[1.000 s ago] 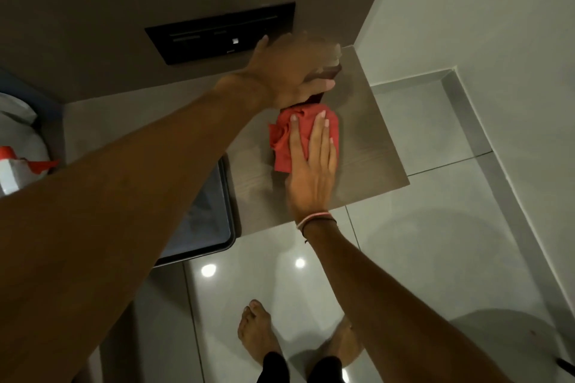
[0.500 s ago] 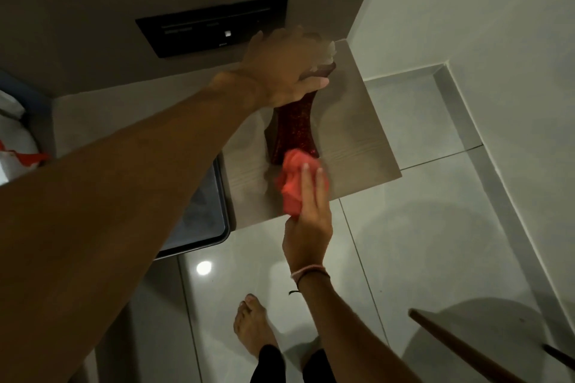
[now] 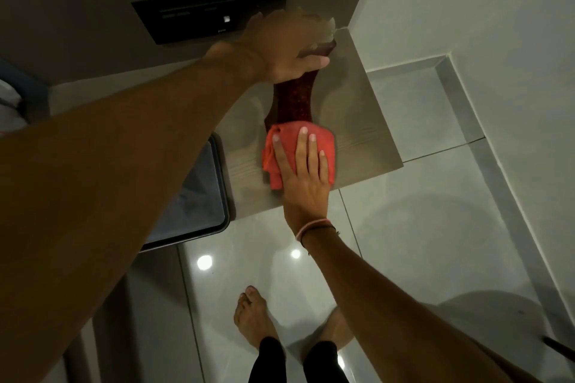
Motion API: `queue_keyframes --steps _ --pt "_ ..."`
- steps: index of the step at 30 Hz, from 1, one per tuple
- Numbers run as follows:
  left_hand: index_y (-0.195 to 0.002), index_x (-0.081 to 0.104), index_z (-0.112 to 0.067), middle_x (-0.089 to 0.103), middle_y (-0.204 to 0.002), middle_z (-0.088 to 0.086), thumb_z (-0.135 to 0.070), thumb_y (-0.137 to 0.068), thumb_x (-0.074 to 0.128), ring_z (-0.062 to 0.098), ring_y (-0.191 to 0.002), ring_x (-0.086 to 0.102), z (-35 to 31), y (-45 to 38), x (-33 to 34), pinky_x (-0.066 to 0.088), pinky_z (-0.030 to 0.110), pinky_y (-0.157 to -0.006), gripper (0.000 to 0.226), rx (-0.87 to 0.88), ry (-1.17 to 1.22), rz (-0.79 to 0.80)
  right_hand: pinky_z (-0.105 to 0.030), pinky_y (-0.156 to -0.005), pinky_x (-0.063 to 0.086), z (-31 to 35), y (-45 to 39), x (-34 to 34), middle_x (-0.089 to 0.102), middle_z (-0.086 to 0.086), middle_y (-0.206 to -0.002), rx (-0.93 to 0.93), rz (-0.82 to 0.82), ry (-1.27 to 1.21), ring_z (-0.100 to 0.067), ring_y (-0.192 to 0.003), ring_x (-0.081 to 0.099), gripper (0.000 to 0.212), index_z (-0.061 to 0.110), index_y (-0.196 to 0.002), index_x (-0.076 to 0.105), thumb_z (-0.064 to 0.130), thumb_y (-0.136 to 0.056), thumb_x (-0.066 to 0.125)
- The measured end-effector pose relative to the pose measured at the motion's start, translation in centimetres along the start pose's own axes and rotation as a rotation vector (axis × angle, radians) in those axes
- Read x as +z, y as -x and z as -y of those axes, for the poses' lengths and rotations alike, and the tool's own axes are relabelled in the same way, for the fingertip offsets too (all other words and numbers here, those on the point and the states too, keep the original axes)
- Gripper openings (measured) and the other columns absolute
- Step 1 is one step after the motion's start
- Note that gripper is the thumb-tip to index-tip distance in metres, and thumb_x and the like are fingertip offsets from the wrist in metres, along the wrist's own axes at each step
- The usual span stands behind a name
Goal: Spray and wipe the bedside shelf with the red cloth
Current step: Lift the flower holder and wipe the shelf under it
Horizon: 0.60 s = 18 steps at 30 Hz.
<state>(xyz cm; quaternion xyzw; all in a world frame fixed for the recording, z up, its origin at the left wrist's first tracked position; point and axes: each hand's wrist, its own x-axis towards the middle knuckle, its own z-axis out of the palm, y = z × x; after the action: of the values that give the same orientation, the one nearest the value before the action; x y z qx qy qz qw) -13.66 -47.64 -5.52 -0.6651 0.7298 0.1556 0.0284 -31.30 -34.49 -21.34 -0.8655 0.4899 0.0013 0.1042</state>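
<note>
Right hand lies flat on the cloth, fingers spread apart and pressing it down onto the shelf; the cloth is bunched, red, sitting near the shelf's front edge, about midway along it; the palm overhangs that front edge, and a thin band circles the wrist. Left hand reaches across to the shelf's back right corner, fingers curled around the top of a dark red object; the hand is blurred, so how tight the grip is cannot be told; the object is patterned, narrow in the middle and wider at the base, and its lower end meets the far side of the cloth; whether it stands on the shelf or is lifted clear, I cannot tell. The shelf itself is pale wood grain, fixed in the corner where the brown wall meets the white one; a black panel is set in the brown wall just above the shelf's back edge. Left of the shelf, lower down, a dark tray shows beside the left forearm; below, bare feet stand on a glossy tiled floor with light spots reflected in it.
</note>
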Motion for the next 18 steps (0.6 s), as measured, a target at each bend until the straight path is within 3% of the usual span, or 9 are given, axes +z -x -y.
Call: queue_keyframes --steps 3,6,11,13,15,16,18 --pt "-0.163 0.015 -0.034 0.016 -0.171 0.021 -0.064 -0.099 0.035 0.046 -0.155 0.018 -0.3 0.6 0.1 0.017 0.067 -0.124 0.072 -0.005 -0.011 -0.003 -0.061 -0.123 0.014 0.1 1.7 -0.2 0.004 -0.018 -0.17 -0.013 0.091 -0.027 -0.04 -0.156 0.002 0.067 0.028 -0.161 0.01 0.029 -0.096 0.023" --pt "-0.162 0.014 -0.035 0.014 -0.171 0.02 -0.064 -0.099 0.033 0.046 -0.156 0.016 -0.7 0.8 0.1 0.015 0.067 -0.125 0.072 -0.015 -0.01 0.002 -0.06 -0.123 0.016 0.2 3.3 -0.6 0.009 -0.015 -0.17 0.026 0.113 -0.156 -0.037 -0.156 0.006 0.067 0.026 -0.161 0.018 0.016 -0.098 0.038" --pt "-0.163 0.014 -0.035 0.015 -0.171 0.021 -0.063 -0.1 0.034 0.046 -0.155 0.016 -1.2 1.5 0.4 0.016 0.067 -0.124 0.071 -0.036 -0.032 -0.023 -0.06 -0.113 0.041 0.0 6.1 -1.1 0.043 -0.021 -0.156 0.071 -0.216 -0.425 -0.039 -0.148 0.035 0.055 0.004 -0.15 0.044 0.0 -0.095 0.052" --pt "-0.163 0.013 -0.036 0.014 -0.171 0.022 -0.063 -0.1 0.034 0.046 -0.156 0.015 -1.9 2.3 0.9 0.015 0.067 -0.124 0.072 -0.037 -0.046 -0.056 -0.046 -0.108 0.051 -0.3 6.7 -1.5 0.054 -0.015 -0.149 0.166 -0.248 -0.72 -0.028 -0.14 0.05 0.058 0.005 -0.149 0.045 -0.005 -0.092 0.052" --pt "-0.162 0.013 -0.037 0.013 -0.171 0.02 -0.062 -0.099 0.036 0.044 -0.157 0.013 -2.8 3.5 1.7 0.012 0.066 -0.125 0.072 -0.045 -0.04 -0.1 -0.023 -0.091 0.057 -0.7 7.2 -2.5 0.067 0.001 -0.126 0.337 -0.219 -1.085 -0.005 -0.11 0.065 0.057 0.01 -0.143 0.05 -0.007 -0.089 0.049" --pt "-0.162 0.013 -0.038 0.012 -0.172 0.019 -0.062 -0.099 0.036 0.043 -0.157 0.012 -3.5 4.2 2.2 0.01 0.065 -0.126 0.071 -0.053 -0.044 -0.125 -0.02 -0.086 0.057 -1.2 7.3 -2.9 0.069 0.005 -0.116 0.419 -0.212 -1.231 -0.004 -0.101 0.067 0.049 0.013 -0.135 0.055 -0.007 -0.091 0.052" --pt "-0.162 0.012 -0.04 0.008 -0.173 0.018 -0.063 -0.099 0.036 0.041 -0.158 0.009 -4.9 5.8 3.4 0.008 0.064 -0.127 0.07 -0.063 -0.074 -0.176 -0.03 -0.086 0.059 -2.5 7.7 -3.4 0.072 0.002 -0.111 0.628 -0.168 -1.482 -0.02 -0.104 0.069 0.038 0.021 -0.119 0.064 -0.006 -0.092 0.061"
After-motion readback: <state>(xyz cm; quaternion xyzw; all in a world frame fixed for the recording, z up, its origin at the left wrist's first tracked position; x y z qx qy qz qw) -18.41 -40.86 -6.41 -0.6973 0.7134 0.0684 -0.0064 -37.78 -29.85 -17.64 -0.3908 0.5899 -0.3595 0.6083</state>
